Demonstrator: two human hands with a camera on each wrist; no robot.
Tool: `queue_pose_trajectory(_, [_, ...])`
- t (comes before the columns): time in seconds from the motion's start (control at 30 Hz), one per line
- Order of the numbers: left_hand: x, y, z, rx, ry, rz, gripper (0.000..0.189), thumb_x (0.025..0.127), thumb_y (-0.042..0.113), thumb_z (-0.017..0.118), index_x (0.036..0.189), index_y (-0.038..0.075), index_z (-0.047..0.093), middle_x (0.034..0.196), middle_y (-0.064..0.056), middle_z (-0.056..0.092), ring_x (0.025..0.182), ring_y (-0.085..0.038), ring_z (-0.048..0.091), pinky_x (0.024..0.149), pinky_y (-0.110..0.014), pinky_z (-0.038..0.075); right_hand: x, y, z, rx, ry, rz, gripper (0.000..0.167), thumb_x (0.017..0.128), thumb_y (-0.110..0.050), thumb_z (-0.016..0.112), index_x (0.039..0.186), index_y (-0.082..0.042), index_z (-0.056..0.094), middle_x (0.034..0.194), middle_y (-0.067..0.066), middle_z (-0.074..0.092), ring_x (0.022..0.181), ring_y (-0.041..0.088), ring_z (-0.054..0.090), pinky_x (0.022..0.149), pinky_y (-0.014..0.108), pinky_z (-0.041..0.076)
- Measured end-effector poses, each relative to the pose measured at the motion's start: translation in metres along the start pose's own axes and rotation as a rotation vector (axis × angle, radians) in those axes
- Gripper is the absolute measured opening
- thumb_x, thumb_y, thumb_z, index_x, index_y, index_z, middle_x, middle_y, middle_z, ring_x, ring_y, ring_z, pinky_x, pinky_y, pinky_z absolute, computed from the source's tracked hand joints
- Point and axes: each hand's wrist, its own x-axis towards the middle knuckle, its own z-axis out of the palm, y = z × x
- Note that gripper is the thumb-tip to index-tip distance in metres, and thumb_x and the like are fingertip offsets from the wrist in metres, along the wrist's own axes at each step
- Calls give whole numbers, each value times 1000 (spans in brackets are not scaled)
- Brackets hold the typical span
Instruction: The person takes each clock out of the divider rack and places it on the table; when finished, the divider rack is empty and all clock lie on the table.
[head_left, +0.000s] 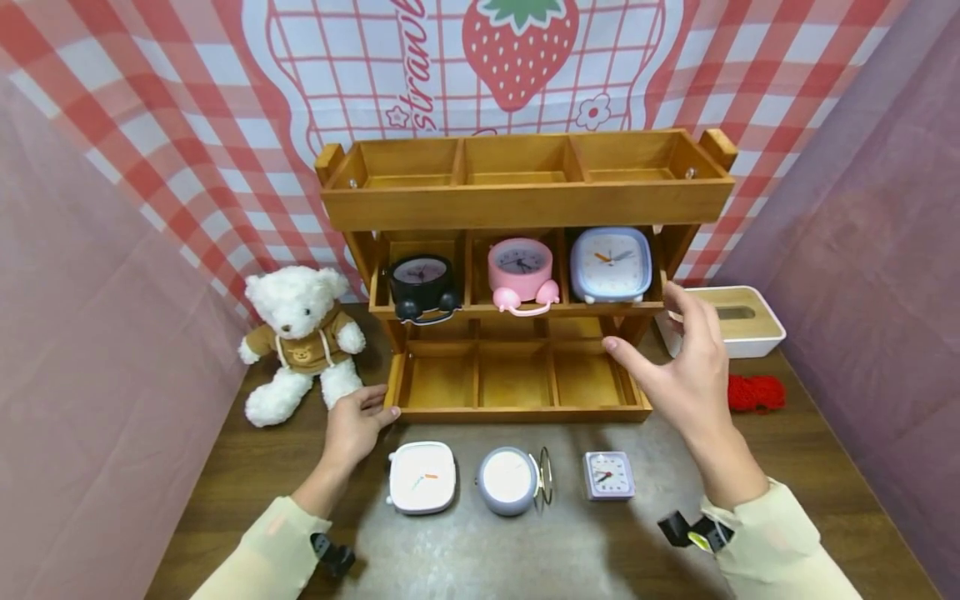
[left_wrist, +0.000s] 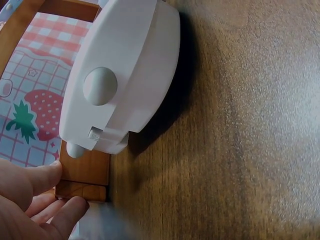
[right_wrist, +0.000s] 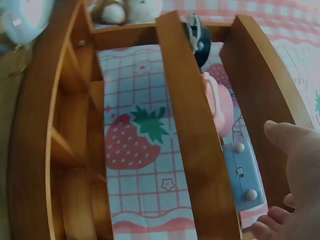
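Note:
A three-tier wooden shelf [head_left: 528, 204] stands against the cloth backdrop. My left hand [head_left: 358, 427] pinches the front left corner of its bottom tier between thumb and fingers [left_wrist: 70, 214]. My right hand [head_left: 692, 360] is raised at the shelf's right side, thumb and fingers spread wide, with nothing between them. Closest to it is a blue square alarm clock [head_left: 611, 263] in the middle tier's right compartment. A pink alarm clock [head_left: 521, 267] sits in the centre compartment and a black one [head_left: 422, 282] in the left, both tilted back.
In front of the shelf lie a white square alarm clock [head_left: 422, 477], a grey round clock [head_left: 507, 481] and a small lavender clock [head_left: 609, 476]. A white teddy bear [head_left: 300, 333] sits left; a tissue box [head_left: 750, 346] and red bundle [head_left: 756, 393] lie right.

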Motion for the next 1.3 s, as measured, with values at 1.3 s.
queue_pose_trajectory(1.3, [2,-1,-2,-19,-4,10,47,90,5,77,133,-7,64,124,-29,69,113,-40,70,92,-43,60,37,-8,64,-66,206,184,102,66,-40,96,144,2,46,137,25,45,127,37,47,105,51,41])
